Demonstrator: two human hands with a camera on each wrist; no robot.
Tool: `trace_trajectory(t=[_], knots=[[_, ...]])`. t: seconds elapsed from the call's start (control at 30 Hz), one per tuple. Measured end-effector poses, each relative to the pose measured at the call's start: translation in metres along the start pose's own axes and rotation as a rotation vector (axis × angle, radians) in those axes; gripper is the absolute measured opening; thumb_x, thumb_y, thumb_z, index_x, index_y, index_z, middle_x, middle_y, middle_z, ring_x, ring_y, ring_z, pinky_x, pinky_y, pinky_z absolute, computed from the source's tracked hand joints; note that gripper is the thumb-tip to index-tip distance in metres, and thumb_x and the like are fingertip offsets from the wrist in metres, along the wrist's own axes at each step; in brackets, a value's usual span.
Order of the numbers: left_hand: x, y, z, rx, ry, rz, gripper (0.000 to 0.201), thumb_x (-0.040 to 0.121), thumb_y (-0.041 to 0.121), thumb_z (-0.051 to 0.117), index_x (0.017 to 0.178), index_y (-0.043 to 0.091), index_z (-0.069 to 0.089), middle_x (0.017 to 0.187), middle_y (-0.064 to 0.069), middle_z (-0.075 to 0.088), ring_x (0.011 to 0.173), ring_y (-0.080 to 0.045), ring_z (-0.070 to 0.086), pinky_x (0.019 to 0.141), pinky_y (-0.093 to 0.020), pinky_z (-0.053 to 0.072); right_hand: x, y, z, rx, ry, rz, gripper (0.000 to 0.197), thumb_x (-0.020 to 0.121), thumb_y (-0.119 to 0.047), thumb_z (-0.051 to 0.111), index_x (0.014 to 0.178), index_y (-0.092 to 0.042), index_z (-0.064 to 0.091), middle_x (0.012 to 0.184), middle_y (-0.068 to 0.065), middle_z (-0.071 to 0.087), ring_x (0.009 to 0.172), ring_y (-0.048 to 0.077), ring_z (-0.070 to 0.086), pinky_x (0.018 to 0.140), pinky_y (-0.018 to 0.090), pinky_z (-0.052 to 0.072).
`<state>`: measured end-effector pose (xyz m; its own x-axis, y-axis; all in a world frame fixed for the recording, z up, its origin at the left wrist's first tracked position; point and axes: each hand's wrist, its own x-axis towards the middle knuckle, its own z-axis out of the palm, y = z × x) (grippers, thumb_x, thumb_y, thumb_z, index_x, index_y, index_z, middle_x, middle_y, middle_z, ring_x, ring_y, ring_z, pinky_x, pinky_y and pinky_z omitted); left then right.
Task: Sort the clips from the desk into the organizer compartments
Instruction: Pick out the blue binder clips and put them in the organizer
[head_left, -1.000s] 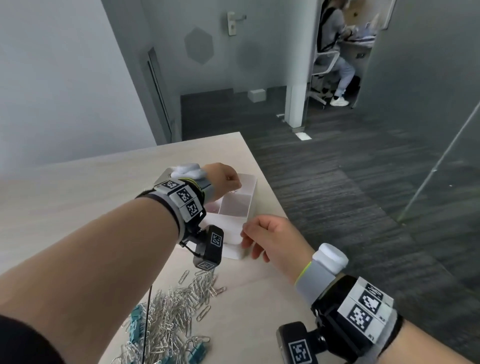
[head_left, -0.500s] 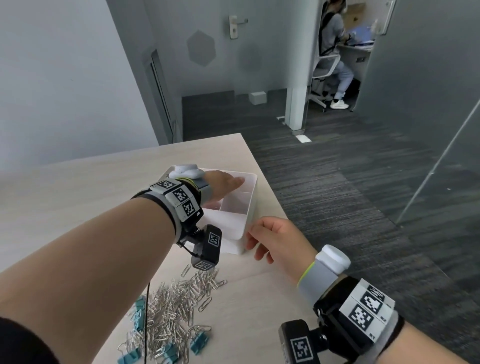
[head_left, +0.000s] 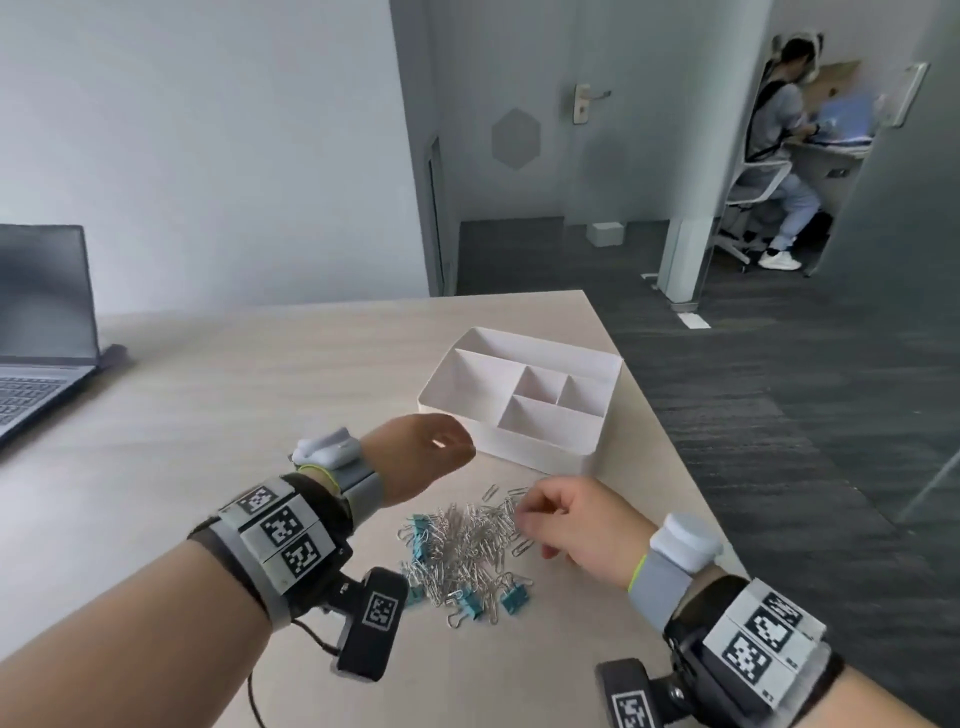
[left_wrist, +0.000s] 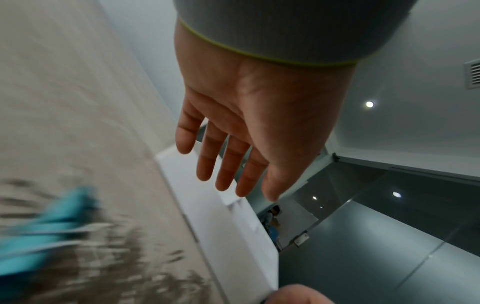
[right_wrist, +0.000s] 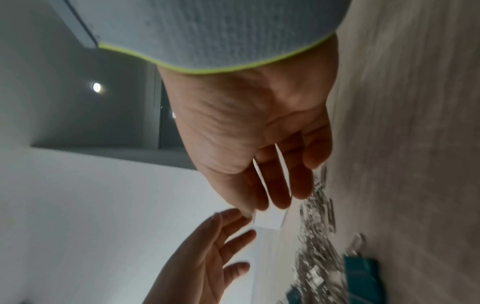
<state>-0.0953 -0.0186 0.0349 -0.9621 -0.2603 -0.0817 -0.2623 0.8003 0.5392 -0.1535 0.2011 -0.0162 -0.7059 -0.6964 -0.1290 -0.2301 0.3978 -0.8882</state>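
Pale wood-grain laminate covers the desk (head_left: 208, 415), where a heap of thin silver wire paper clips (head_left: 467, 540) mixed with teal binder clips (head_left: 514, 600) is piled at 6 o'clock of the white plastic organizer (head_left: 524, 400). Its straight-walled compartments appear unfilled, so sorting is judged barely begun. The left hand (head_left: 421, 452) is held released above the heap, fingers relaxed, grasping nothing. The right hand (head_left: 576, 525) is lowered at the pile's 3 o'clock edge, fingers curled; whether a clip is pinched cannot be told.
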Motion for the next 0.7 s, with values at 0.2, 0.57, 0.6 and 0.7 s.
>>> trace_trajectory(t=[0.2, 0.57, 0.6, 0.7], knots=[[-0.035, -0.043, -0.002, 0.074, -0.056, -0.079, 0.024, 0.087, 0.041, 0.067, 0.109, 0.033, 0.071, 0.113, 0.017, 0.069, 0.094, -0.004, 0.061, 0.079, -0.02, 0.041, -0.005, -0.009, 0.021, -0.336, -0.127, -0.049, 0.021, 0.074, -0.037, 0.079, 0.09, -0.023, 0.074, 0.064, -0.019, 0.065, 0.054, -0.011, 0.054, 0.055, 0.006, 0.04], [-0.044, -0.054, 0.025, 0.101, -0.063, -0.09, 0.025, 0.067, 0.045, 0.084, 0.089, 0.036, 0.075, 0.095, 0.019, 0.064, 0.084, -0.007, 0.065, 0.073, -0.027, 0.056, -0.005, -0.013, 0.025, -0.303, -0.104, 0.006, 0.01, 0.073, -0.026, 0.08, 0.073, -0.019, 0.073, 0.068, -0.008, 0.066, 0.059, 0.001, 0.054, 0.062, 0.021, 0.046], [-0.044, -0.055, 0.025, 0.076, -0.052, -0.106, 0.021, 0.065, 0.045, 0.084, 0.082, 0.036, 0.075, 0.091, 0.018, 0.065, 0.081, -0.008, 0.067, 0.071, -0.03, 0.059, -0.005, -0.012, 0.025, -0.239, -0.081, 0.017, 0.011, 0.074, -0.025, 0.079, 0.071, -0.018, 0.071, 0.071, -0.002, 0.069, 0.06, 0.007, 0.055, 0.062, 0.026, 0.046], [-0.045, -0.059, 0.025, -0.037, -0.032, -0.166, 0.019, 0.064, 0.043, 0.086, 0.075, 0.033, 0.074, 0.084, 0.007, 0.072, 0.074, -0.017, 0.072, 0.067, -0.039, 0.063, -0.006, -0.014, 0.028, -0.029, -0.014, 0.043, 0.017, 0.081, -0.014, 0.075, 0.068, -0.018, 0.063, 0.095, 0.023, 0.072, 0.065, 0.017, 0.054, 0.056, 0.029, 0.044]])
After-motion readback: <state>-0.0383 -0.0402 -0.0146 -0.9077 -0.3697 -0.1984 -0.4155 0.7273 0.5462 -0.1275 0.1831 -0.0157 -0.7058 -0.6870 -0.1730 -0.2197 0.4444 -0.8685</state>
